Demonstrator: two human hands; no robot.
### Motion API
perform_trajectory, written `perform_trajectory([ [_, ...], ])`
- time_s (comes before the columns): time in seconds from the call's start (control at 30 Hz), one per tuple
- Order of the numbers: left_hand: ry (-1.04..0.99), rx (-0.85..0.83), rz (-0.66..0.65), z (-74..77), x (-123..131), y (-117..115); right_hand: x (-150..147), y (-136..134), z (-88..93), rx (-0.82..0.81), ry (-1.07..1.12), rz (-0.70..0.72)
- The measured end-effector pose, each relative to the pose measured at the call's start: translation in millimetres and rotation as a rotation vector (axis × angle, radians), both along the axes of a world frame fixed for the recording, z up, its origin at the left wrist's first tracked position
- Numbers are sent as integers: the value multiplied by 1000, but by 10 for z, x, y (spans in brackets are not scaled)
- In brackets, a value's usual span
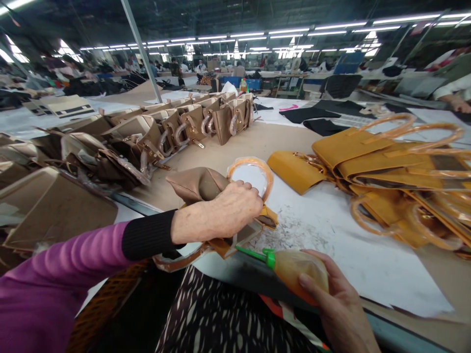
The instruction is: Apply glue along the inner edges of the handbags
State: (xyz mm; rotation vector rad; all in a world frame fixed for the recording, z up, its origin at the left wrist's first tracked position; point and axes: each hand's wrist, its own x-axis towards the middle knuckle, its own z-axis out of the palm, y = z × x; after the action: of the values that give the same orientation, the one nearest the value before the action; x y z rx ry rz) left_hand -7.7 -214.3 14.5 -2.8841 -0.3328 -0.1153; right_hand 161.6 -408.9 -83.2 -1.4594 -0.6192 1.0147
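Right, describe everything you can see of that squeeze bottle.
The squeeze bottle is soft-looking translucent plastic holding amber-yellow liquid, with a green cap and long thin green nozzle. It lies nearly level, tip aimed left at the tan-and-orange bag piece under the left hand. The right hand grips its body from behind, thumb on top.

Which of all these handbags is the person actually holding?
The brown leather handbag with the round orange handle, gripped by the left hand; the row of tan handbags and the mustard-yellow pile lie untouched.
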Motion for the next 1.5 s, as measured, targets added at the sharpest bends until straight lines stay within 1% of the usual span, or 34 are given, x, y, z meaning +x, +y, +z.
perform_trajectory([
  [0.07, 9, -10, 17, 46, 8, -22, 21, -16, -43, 7, -4, -17],
  [0.17, 35, -30, 42, 114, 26, -56, 44, -20, -77, 10, -31, 8],
  [0.23, 53, -37, 51, 142, 38, -71, 15, -14, -52, 10, -35, -1],
  [0.3, 61, -42, 54, 154, 46, -77, -58, -12, 10, 13, -33, -37],
  [0.43, 57, -42, 47, 150, 45, -71, -211, -42, 114, -18, 0, -97],
  [0.6, 51, -14, 46, 110, 27, -44, -194, -102, 30, -30, 25, -4],
  [0.67, 41, -2, 33, 94, 21, -34, -196, -102, 29, -40, 78, -40],
  [0.77, 34, 7, 27, 90, 23, -30, -251, -70, 105, -58, 167, -117],
  [0.9, 64, -21, 48, 116, 31, -44, -312, -24, 185, -43, 234, -135],
  [1.03, 60, -22, 33, 125, 28, -46, -325, -31, 152, -60, 268, -134],
  [1.2, 65, -19, 38, 106, 27, -31, -326, -90, 80, -58, 245, -79],
  [1.27, 58, -16, 36, 108, 32, -36, -299, -98, 54, -56, 231, -84],
  [1.37, 77, -28, 60, 136, 49, -59, -235, -76, 21, -63, 217, -86],
  [1.5, 119, -38, 101, 183, 77, -85, -211, -49, 15, -47, 192, -15],
])
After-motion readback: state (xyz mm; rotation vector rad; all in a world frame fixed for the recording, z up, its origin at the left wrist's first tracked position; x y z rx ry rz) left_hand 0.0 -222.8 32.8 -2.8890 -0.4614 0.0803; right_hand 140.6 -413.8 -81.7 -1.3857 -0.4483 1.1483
